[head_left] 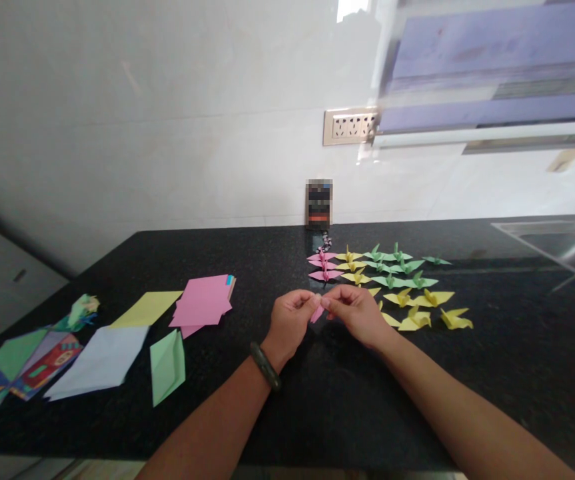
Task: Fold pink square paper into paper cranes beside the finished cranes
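Note:
Between my two hands is a small folded piece of pink paper (316, 313), mostly covered by the fingers. My left hand (292, 320), with a dark bangle at the wrist, pinches it from the left. From the other side my right hand (354, 312) pinches it with thumb and forefinger. Just beyond the hands sit pink paper cranes (325, 275) in a short column. Beside them stand yellow paper cranes (356, 277) and green paper cranes (392, 281). More yellow cranes (416, 319) lie right of my right hand, some partly hidden by it.
Left on the black counter (247, 400) are pink paper sheets (201, 301), a yellow sheet (147, 308), white paper (102, 360), a folded green paper (168, 367) and a colourful packet (42, 360). A phone (319, 203) leans on the wall; a sink (567, 247) is at right.

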`<state>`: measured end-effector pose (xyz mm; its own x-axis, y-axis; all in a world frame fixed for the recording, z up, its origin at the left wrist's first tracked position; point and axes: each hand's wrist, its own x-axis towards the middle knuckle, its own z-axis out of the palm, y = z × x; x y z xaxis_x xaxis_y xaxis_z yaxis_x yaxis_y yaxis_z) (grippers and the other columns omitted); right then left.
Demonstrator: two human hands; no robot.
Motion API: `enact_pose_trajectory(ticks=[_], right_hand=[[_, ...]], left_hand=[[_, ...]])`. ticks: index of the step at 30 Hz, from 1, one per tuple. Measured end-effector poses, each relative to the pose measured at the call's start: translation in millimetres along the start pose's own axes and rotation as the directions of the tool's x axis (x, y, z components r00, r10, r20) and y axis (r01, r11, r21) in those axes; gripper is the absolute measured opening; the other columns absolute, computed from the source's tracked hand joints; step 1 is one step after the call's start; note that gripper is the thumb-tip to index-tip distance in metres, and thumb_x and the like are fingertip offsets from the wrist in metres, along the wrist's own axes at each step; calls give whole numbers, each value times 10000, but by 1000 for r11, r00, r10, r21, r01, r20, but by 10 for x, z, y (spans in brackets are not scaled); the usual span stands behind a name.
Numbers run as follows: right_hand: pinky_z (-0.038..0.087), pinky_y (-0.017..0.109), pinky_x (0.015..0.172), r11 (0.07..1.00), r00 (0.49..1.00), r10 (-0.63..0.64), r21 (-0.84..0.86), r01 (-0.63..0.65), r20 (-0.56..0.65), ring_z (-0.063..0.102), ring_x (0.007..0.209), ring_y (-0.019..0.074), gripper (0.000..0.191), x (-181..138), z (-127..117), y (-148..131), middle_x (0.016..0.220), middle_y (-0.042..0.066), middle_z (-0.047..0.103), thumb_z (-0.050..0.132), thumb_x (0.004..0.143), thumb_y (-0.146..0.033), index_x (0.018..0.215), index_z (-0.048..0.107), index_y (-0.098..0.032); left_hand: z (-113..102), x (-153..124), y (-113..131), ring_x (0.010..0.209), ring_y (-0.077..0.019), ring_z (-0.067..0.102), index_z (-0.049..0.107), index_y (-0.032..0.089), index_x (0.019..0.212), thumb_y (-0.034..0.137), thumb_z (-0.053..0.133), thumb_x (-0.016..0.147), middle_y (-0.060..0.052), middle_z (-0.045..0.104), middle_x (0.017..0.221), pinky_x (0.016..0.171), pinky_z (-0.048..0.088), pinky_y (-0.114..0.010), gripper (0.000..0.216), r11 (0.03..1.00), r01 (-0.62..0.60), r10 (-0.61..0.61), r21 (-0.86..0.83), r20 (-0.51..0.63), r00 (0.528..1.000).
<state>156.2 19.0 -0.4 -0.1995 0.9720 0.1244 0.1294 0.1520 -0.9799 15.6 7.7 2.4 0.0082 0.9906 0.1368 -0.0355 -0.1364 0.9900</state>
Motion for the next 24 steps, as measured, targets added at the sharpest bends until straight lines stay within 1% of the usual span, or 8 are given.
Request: enact_pose_trajectory(ticks=[5, 8, 11, 13, 15, 19, 21, 24], right_hand=[[409, 243, 503, 987, 991, 70, 155, -52, -113, 495, 480, 96, 261, 26, -3, -7, 544, -4, 568, 649, 653, -402, 638, 597, -146], [411, 228, 481, 978, 993, 99, 193, -84, -67, 474, 462, 80, 275, 23, -24, -26, 540, -28, 538, 651, 643, -421, 647, 580, -156], [411, 212, 470, 992, 998, 56, 113, -55, -2, 472, 503, 81, 264, 13, -37, -43, 612, -16, 552, 623, 677, -420, 698, 590, -159], [402, 205, 461, 999, 1000, 30, 37, -30, -8, 458, 508, 80, 251, 8, -43, -42, 611, -13, 543, 609, 691, -407, 674, 586, -158], [377, 201, 443, 999, 999, 31, -29, -32, -29, 429, 477, 74, 245, 5, -47, -31, 559, -24, 508, 606, 693, -392, 630, 573, -158], [336, 202, 424, 992, 994, 76, -103, -68, 75, 399, 455, 72, 236, -11, -33, 3, 528, -32, 480, 600, 696, -380, 630, 575, -154], [323, 203, 422, 990, 989, 81, -122, -65, 128, 392, 454, 74, 240, -23, -18, 6, 516, -34, 471, 602, 695, -381, 622, 573, -154], [308, 211, 431, 994, 997, 45, -103, -39, 60, 388, 447, 75, 262, -35, -6, -13, 490, -40, 455, 601, 695, -388, 579, 552, -157]], left_hand=[[22, 4, -2, 567, -116, 562, 632, 122, 723, 341, 651, 649, -26, 621, 619, 575, 453, -241, 232, 982, 164, -160, -88, 49, 986], [2, 16, -30, 531, -112, 547, 627, 121, 675, 357, 648, 650, -21, 602, 573, 542, 444, -231, 238, 990, 142, -141, -23, 43, 989], [-38, 37, -65, 529, -107, 524, 637, 127, 685, 365, 614, 685, -18, 587, 575, 525, 426, -220, 239, 995, 65, -72, 80, 101, 992], [-63, 50, -73, 540, -106, 512, 638, 131, 687, 358, 590, 707, -17, 579, 587, 523, 416, -215, 233, 991, 5, -23, 132, 133, 991], [-79, 59, -59, 543, -103, 500, 626, 136, 687, 353, 580, 712, -11, 571, 598, 511, 409, -209, 223, 989, -19, 6, 145, 91, 996], [-83, 69, 6, 502, -89, 469, 594, 132, 642, 350, 603, 686, 9, 538, 554, 482, 388, -201, 222, 996, 34, -31, 79, -35, 999], [-76, 71, 23, 489, -80, 457, 577, 127, 613, 362, 602, 687, 9, 531, 537, 483, 378, -200, 247, 998, 60, -60, 8, -22, 998], [-65, 68, 6, 482, -69, 437, 569, 127, 625, 413, 571, 712, 20, 499, 533, 481, 374, -200, 299, 987, 113, -110, -115, 32, 993]])
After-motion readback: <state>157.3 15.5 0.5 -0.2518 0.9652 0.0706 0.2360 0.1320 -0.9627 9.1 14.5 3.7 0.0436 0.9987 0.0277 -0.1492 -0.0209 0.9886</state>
